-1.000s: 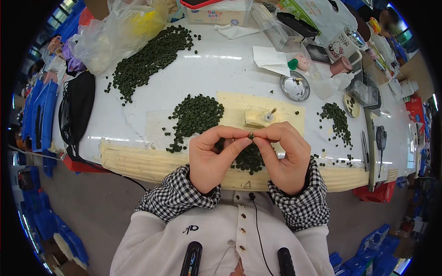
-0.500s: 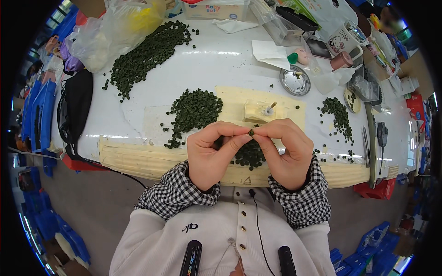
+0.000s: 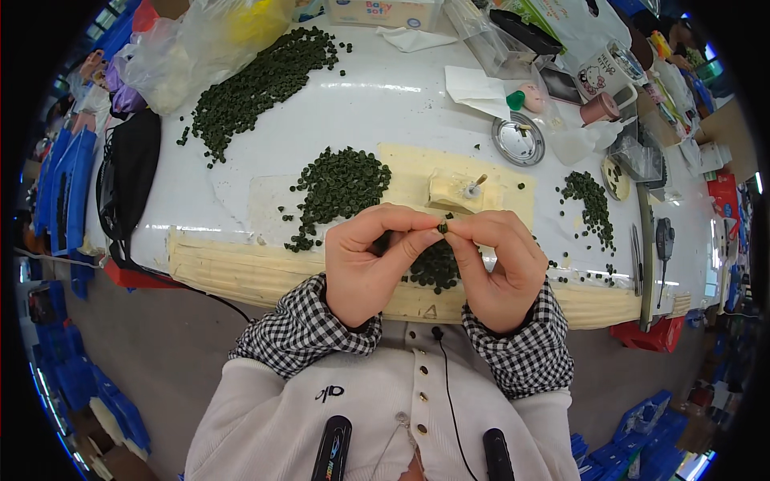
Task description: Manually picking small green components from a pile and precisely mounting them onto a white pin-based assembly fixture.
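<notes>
My left hand [image 3: 365, 260] and my right hand [image 3: 504, 264] meet over the table's near edge. Both are closed in a pinch, thumb against forefinger, on one small dark green piece [image 3: 442, 228] between the fingertips. Just beneath the hands lies a small heap of similar green pieces [image 3: 435, 268], partly covered by my fingers. Left of them spreads a larger heap of these pieces [image 3: 341, 186]. Beyond my fingertips stands a pale yellow block [image 3: 449, 191] with a small upright pin on it.
The biggest green pile [image 3: 257, 96] stretches along the far left, beside plastic bags [image 3: 188, 68]. At right are a smaller pile [image 3: 589, 200], a round metal dish [image 3: 518, 140], a mug [image 3: 603, 74] and tweezers [image 3: 636, 256]. A black bag [image 3: 132, 184] lies at the left edge.
Both hands stay pinched together on the small green piece, with only slight finger movement. The whole view has shifted a little.
</notes>
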The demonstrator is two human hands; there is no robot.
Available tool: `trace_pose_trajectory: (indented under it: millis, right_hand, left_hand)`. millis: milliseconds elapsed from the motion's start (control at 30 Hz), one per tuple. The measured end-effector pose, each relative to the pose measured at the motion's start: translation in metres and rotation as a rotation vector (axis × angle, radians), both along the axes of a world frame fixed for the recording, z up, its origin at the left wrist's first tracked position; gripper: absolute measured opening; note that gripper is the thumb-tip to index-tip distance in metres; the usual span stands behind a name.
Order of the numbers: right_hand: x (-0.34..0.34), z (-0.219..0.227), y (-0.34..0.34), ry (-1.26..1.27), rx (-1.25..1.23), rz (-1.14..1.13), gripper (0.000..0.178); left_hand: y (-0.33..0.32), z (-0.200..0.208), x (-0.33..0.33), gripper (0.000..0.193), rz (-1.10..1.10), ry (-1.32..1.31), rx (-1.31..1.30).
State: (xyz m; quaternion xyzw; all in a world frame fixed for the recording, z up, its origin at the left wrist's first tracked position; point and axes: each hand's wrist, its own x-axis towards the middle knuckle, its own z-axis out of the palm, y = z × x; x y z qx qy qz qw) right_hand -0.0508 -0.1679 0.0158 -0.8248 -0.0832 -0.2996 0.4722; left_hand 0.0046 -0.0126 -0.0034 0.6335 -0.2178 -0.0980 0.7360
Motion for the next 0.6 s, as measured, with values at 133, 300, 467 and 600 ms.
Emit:
trace_pose_trajectory:
  millis: [133, 300, 467, 600]
  right_hand:
    - [-0.0004, -0.0002, -0.0001, 0.034, 0.052, 0.02, 0.017]
    - [-0.001, -0.0013, -0.0004, 0.042, 0.052, 0.035, 0.022]
    - [-0.0026, 0.0026, 0.0008, 0.074, 0.034, 0.037, 0.024]
    - [-0.0014, 0.0026, -0.002, 0.056, -0.034, 0.051, 0.024]
  left_hand:
    - [-0.0015, 0.0016, 0.0004, 0.015, 0.021, -0.021, -0.002]
    - [0.001, 0.0, 0.0015, 0.016, 0.012, -0.034, -0.002]
    - [-0.0002, 0.0, 0.0011, 0.016, 0.029, -0.066, -0.014]
    - [0.0013, 0.0021, 0.0015, 0.015, 0.023, -0.062, 0.028]
